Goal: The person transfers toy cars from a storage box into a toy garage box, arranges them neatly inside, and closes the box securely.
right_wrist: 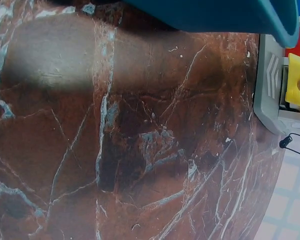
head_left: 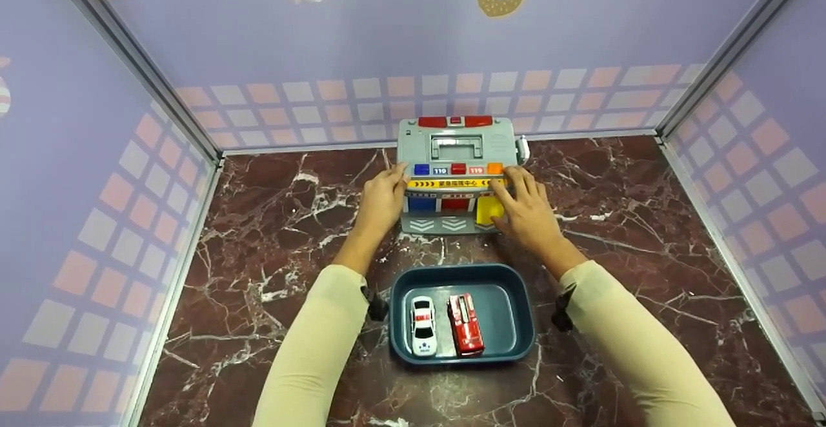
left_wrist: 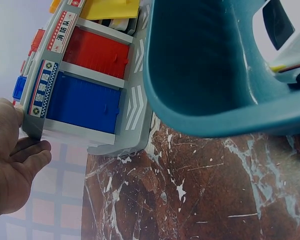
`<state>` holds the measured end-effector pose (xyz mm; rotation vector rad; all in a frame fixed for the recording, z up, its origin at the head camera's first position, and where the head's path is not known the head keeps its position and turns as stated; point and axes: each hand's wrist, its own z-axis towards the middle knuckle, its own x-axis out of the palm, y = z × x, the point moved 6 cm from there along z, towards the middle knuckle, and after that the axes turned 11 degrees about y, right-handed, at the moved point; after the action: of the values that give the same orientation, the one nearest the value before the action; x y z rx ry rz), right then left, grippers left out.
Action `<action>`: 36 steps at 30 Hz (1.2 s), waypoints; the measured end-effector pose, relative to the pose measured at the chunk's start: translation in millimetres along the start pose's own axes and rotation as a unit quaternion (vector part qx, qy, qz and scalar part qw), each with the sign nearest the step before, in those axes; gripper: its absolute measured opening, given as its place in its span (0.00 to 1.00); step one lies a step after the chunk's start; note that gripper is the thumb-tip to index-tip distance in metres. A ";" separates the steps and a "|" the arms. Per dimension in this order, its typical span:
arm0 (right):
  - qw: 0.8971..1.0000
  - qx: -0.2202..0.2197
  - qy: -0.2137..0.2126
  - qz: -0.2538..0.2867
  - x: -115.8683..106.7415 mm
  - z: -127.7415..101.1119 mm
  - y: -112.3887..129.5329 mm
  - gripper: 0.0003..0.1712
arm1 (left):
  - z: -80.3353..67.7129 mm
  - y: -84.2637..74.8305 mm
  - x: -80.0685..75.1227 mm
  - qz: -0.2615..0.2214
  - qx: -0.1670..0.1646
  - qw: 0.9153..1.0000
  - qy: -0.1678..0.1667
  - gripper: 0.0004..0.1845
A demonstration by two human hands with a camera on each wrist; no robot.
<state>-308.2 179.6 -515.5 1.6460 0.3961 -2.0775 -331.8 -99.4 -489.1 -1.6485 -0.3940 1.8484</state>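
A grey toy garage (head_left: 474, 146) stands against the back wall, with blue, red and yellow doors along its front. My left hand (head_left: 382, 200) holds the garage's left edge; the left wrist view shows this hand (left_wrist: 15, 155) with the edge between thumb and fingers. At the right side, my right hand (head_left: 526, 211) rests its fingers on the roof edge while its thumb touches the yellow door (head_left: 488, 210). That door is tilted outward, and part of a black-and-white toy (left_wrist: 121, 24) shows beneath it. The blue door (left_wrist: 82, 104) and red door (left_wrist: 96, 52) are down.
In front of the garage sits a dark teal tray (head_left: 461, 360). It holds a white toy police car (head_left: 423, 327) and a red toy fire truck (head_left: 466, 325). Marbled brown tabletop (head_left: 290, 233) surrounds them, with patterned panels (head_left: 310, 114) on three sides.
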 end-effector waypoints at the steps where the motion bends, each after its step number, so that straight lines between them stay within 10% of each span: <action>1: 1.000 0.002 0.000 -0.002 1.1 0.4 0.2 0.46 | -0.1 0.1 0.2 0.000 0.001 1.000 0.000 0.20; 36: 0.997 -0.012 -0.060 -0.056 18.9 5.2 3.3 0.40 | -1.1 -0.3 -2.0 -0.003 0.009 1.000 -0.002 0.19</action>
<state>-314.3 171.0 -532.3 1.5085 0.4812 -2.2325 -330.6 -100.7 -487.6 -1.6292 -0.3821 1.8456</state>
